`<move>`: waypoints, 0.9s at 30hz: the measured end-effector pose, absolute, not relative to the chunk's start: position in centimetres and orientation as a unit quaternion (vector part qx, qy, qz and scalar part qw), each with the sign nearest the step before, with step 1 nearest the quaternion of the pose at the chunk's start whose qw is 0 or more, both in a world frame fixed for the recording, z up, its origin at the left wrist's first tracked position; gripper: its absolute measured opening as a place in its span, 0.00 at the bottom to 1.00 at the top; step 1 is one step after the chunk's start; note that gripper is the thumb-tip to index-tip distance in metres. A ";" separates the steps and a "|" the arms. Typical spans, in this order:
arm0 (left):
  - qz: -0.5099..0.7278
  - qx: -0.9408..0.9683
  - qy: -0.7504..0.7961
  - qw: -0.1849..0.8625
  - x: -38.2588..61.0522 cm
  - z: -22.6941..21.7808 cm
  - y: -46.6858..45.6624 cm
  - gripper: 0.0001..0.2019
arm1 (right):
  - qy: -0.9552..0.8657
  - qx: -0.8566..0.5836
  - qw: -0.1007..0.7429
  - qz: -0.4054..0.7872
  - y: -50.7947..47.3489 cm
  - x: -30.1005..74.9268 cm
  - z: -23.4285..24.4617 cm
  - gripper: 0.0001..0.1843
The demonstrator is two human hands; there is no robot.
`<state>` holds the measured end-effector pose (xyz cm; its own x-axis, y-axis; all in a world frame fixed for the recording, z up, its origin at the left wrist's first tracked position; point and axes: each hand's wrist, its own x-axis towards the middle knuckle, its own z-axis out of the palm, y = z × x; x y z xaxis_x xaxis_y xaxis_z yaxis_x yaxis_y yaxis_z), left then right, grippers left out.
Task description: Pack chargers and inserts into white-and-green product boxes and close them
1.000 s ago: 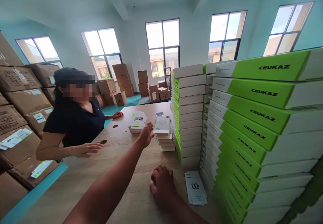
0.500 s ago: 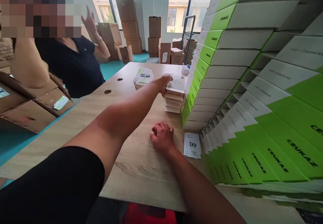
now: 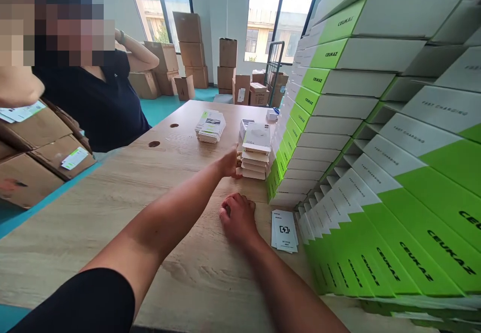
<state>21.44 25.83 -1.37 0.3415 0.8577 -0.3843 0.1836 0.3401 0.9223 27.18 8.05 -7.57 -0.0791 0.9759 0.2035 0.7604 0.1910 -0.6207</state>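
Beside a stack of small white boxes (image 3: 256,140), my left hand (image 3: 228,162) reaches forward, its fingers apart against the stack's lower left side. Part of those fingers is hidden behind the hand. The top box carries a faint printed picture. Nearer to me, my right hand (image 3: 237,215) rests on the table with its fingers curled in and nothing visible in them. To its right lie a few white printed leaflets (image 3: 284,230) with a black battery symbol. Left of the boxes is a pile of printed cards (image 3: 210,126).
Tall stacks of green and white boxes (image 3: 330,107) stand along the right of the wooden table (image 3: 180,273). A person in a dark top (image 3: 101,97) is at the left, near brown cartons (image 3: 48,157). A wheeled rack (image 3: 274,67) stands behind.
My left hand has moved from the top of the small box stack down its left side. My right hand stays on the table. The other person's raised hand has gone behind their head.
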 end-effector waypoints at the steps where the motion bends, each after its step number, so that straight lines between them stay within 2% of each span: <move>1: 0.275 0.523 0.522 0.615 21.4 -1.2 26.0 0.30 | -0.711 -0.610 0.298 0.181 8.0 27.2 -7.6 0.03; 5: 0.330 0.623 0.514 0.488 20.8 1.4 26.5 0.27 | -0.704 -0.611 0.310 0.189 8.0 27.0 -7.6 0.03; 7: 0.326 0.699 0.473 0.425 20.5 3.5 26.4 0.30 | -0.698 -0.612 0.320 0.192 8.0 26.9 -7.5 0.03; 9: 0.291 0.770 0.434 0.367 20.4 5.2 26.1 0.36 | -0.694 -0.612 0.327 0.191 8.0 26.9 -7.5 0.03; 15: 0.177 0.872 0.381 0.251 20.7 6.4 25.0 0.39 | -0.691 -0.605 0.345 0.195 8.2 26.8 -7.9 0.04; 17: 0.186 0.879 0.386 0.209 20.8 6.4 24.7 0.35 | -0.688 -0.601 0.355 0.196 8.2 26.8 -8.1 0.05; 21: 0.238 0.868 0.415 0.134 19.9 8.4 23.7 0.20 | -0.684 -0.585 0.394 0.187 8.2 26.8 -8.4 0.07; 24: 0.261 0.856 0.434 0.100 17.2 11.7 21.9 0.20 | -0.671 -0.565 0.446 0.177 8.0 27.0 -7.7 0.09; 27: 0.259 0.848 0.455 0.087 13.1 14.3 18.7 0.18 | -0.654 -0.540 0.499 0.177 7.4 27.4 -5.8 0.08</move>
